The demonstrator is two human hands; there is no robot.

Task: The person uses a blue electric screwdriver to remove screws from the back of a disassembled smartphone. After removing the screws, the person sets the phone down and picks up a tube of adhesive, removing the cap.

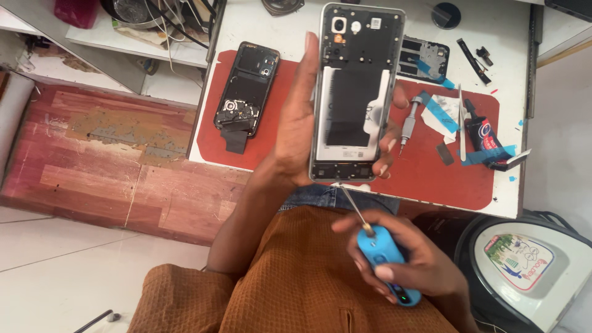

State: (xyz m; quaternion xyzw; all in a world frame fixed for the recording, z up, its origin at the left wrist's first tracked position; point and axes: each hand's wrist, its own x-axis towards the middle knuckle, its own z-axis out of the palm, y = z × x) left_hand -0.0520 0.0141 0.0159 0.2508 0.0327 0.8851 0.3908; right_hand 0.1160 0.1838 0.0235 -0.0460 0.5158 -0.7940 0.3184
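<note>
While the left hand (296, 129) grips an opened phone (354, 92) upright above the desk (259, 24), the right hand (401, 259) clasps a blue electric screwdriver (385, 262).
Its bit touches the phone's bottom edge; a second opened phone (246, 89), a metal screwdriver (409, 123) and a glue tube (484, 132) lie on the red mat (425, 176).

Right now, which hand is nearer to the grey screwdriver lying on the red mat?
Left. The left hand holds the opened phone just beside the grey screwdriver, fingertips almost touching it. The right hand is lower, near the lap, gripping the blue electric screwdriver.
</note>
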